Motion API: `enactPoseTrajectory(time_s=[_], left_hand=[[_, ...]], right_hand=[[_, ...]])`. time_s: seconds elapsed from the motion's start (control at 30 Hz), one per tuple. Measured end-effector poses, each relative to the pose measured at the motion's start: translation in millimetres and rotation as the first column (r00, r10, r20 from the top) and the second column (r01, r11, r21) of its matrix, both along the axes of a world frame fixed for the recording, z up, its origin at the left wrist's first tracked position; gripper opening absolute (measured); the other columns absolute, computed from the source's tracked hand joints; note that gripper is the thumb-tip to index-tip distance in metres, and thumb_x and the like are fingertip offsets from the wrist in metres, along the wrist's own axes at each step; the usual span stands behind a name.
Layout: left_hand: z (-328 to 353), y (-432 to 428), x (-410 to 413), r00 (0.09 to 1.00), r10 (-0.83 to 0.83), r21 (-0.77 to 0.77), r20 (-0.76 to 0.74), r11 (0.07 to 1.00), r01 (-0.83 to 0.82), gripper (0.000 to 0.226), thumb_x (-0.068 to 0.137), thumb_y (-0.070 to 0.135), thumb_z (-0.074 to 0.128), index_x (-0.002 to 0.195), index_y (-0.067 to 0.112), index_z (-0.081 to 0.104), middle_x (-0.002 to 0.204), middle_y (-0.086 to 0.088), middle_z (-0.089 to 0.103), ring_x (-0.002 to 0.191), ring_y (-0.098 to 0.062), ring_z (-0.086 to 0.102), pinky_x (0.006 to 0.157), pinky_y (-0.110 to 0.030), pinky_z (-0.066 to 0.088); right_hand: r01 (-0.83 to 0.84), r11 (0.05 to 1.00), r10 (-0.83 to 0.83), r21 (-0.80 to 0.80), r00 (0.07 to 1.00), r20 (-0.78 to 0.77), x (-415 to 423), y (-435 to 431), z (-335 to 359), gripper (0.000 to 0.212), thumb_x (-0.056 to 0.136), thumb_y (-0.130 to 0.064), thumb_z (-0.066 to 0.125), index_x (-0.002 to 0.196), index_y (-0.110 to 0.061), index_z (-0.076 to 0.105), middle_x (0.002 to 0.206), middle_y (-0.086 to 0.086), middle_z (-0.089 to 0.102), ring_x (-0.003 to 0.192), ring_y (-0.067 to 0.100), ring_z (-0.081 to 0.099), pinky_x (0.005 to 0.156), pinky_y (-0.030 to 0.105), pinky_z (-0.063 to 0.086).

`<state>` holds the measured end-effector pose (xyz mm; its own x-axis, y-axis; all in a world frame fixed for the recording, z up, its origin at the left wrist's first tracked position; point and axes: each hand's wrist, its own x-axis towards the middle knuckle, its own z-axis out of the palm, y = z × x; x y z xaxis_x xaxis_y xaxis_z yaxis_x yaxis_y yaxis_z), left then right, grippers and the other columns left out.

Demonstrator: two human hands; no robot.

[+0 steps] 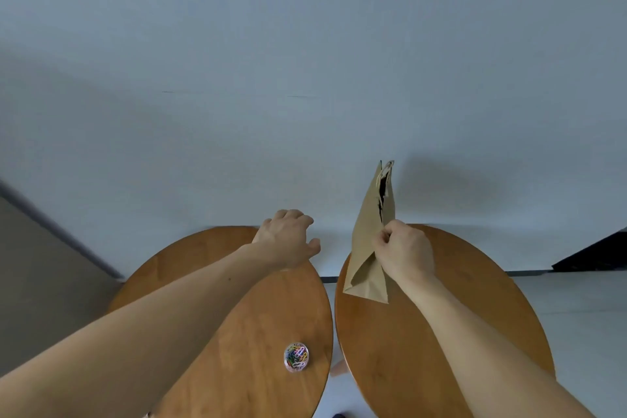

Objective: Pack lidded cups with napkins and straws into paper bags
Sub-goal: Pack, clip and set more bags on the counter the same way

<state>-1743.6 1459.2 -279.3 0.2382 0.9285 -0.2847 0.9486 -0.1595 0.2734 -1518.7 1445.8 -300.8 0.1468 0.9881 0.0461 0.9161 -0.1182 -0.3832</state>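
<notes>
A brown paper bag point(371, 234) stands tall over the right round table point(475, 282), its mouth at the top slightly parted and dark inside. My right hand point(405, 253) grips the bag's edge at mid-height with curled fingers. My left hand point(288, 237) hovers over the far edge of the left round table point(254, 332), fingers loosely curled downward and holding nothing. No cups, napkins or straws are in view.
A small clear round container of coloured paper clips point(296, 357) sits near the right edge of the left table. A narrow gap separates the two wooden tables. A pale wall rises right behind them; a dark shape point(597, 254) lies at far right.
</notes>
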Motion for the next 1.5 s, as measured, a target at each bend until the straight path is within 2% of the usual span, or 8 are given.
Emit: enactPoseTrajectory(time_s=[0.43,0.53,0.67,0.83,0.93,1.03,1.3,1.5], left_hand=[[-21,-82,-205,0.987,0.155,-0.104,-0.033,0.982,-0.157,0.054,0.096,0.046,0.043,0.141,0.017,0.045,0.144,-0.007,0.044,0.132,-0.028,0.039,0.105,-0.044,0.039],[-34,-94,-222,0.985,0.168,-0.165,-0.050,0.971,-0.174,0.042,0.096,0.043,0.044,0.125,0.014,0.054,0.129,-0.010,0.053,0.117,-0.029,0.048,0.096,-0.043,0.046],[-53,-103,-229,0.980,0.192,-0.235,-0.045,0.952,-0.197,0.046,0.095,0.049,0.048,0.124,0.014,0.052,0.123,-0.007,0.054,0.112,-0.026,0.050,0.093,-0.041,0.047],[-72,-104,-217,0.974,0.227,-0.304,-0.023,0.926,-0.223,0.064,0.088,0.057,0.056,0.137,0.018,0.045,0.131,-0.004,0.055,0.114,-0.025,0.054,0.086,-0.036,0.044],[-83,-104,-208,0.964,0.266,-0.379,0.027,0.895,-0.236,0.075,0.081,0.056,0.064,0.143,0.020,0.039,0.133,-0.004,0.055,0.113,-0.024,0.057,0.089,-0.035,0.050],[-90,-102,-202,0.972,0.236,-0.426,0.003,0.879,-0.212,0.091,0.075,0.059,0.070,0.148,0.021,0.030,0.137,-0.004,0.054,0.117,-0.025,0.056,0.094,-0.036,0.049],[-98,-88,-176,0.932,0.361,-0.388,-0.044,0.853,-0.349,0.060,0.078,0.059,0.061,0.122,0.022,0.046,0.099,0.003,0.062,0.088,-0.018,0.063,0.081,-0.037,0.057],[-111,-80,-187,0.827,0.554,-0.285,-0.099,0.780,-0.557,0.016,0.096,0.033,0.053,0.098,0.019,0.061,0.080,0.003,0.061,0.071,-0.012,0.063,0.069,-0.026,0.056]], right_hand=[[-0.227,0.967,0.225,-0.115,0.974,-0.035,-228,-62,-54,0.022,0.093,-0.019,0.054,0.072,-0.013,0.055,0.060,-0.004,0.053,0.053,0.012,0.049,0.046,0.020,0.032],[-0.277,0.945,0.268,-0.176,0.961,-0.073,-248,-85,-70,0.020,0.094,-0.024,0.055,0.075,-0.018,0.056,0.062,-0.008,0.055,0.054,0.006,0.051,0.042,0.015,0.030],[-0.397,0.843,0.346,-0.363,0.917,-0.199,-252,-103,-80,0.030,0.089,-0.048,0.052,0.076,-0.023,0.061,0.067,-0.007,0.065,0.062,0.008,0.062,0.058,0.029,0.054],[-0.398,0.790,0.358,-0.467,0.917,-0.177,-242,-92,-84,0.062,0.071,-0.083,0.041,0.095,-0.029,0.060,0.081,-0.013,0.065,0.077,0.004,0.061,0.060,0.023,0.046],[-0.415,0.766,0.345,-0.491,0.910,-0.231,-238,-79,-86,0.065,0.074,-0.075,0.054,0.121,-0.031,0.054,0.104,-0.015,0.064,0.091,0.008,0.062,0.066,0.021,0.044],[-0.463,0.730,0.363,-0.503,0.886,-0.289,-243,-72,-89,0.045,0.080,-0.053,0.062,0.119,-0.032,0.051,0.106,-0.014,0.064,0.089,0.009,0.061,0.065,0.022,0.045],[-0.391,0.754,0.217,-0.529,0.907,-0.361,-238,-55,-101,0.001,0.091,-0.027,0.055,0.090,-0.027,0.055,0.076,-0.010,0.061,0.066,0.007,0.059,0.048,0.017,0.034],[-0.279,0.838,0.300,-0.469,0.953,-0.030,-228,-37,-99,0.012,0.097,-0.040,0.050,0.098,-0.029,0.055,0.080,-0.011,0.062,0.062,0.004,0.055,0.047,0.018,0.035]])
